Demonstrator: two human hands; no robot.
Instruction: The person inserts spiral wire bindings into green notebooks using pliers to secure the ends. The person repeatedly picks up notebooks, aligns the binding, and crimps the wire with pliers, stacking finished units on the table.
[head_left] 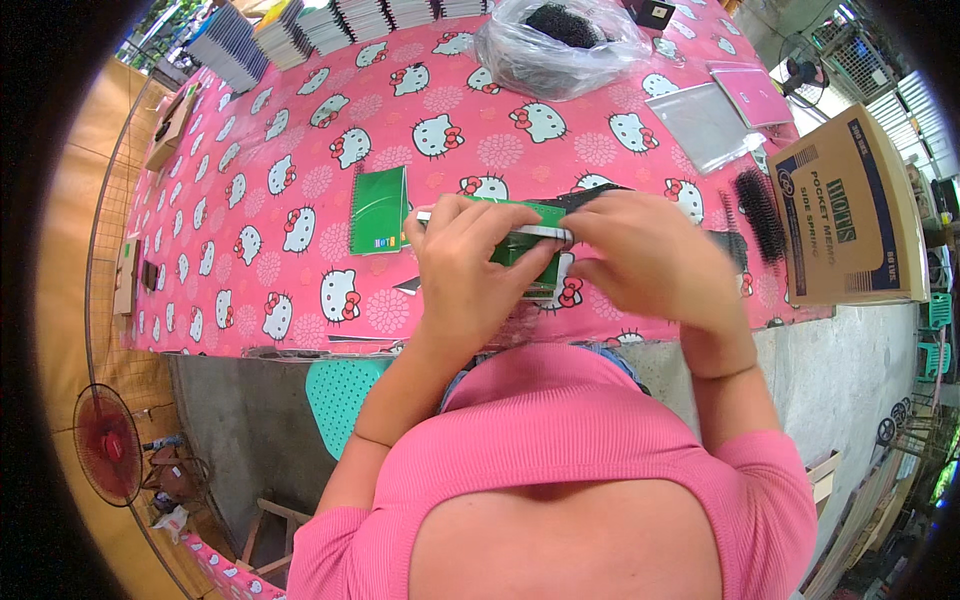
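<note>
the left hand (470, 250) is closed on a green pad (545, 232), between thumb and fingers, over the near side of the pink table (265, 265). the right hand (650, 255), fingers bent, is at the pad's right end; i cannot tell whether it grips. a green notebook (378, 208) lies flat to the left, and black coils (762, 215) lie beside a carton (838, 215).

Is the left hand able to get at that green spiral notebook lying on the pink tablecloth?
Probably yes: the green spiral notebook lies close beside the left hand, nothing visible between them, though that hand is busy gripping another green-covered notebook.
</note>
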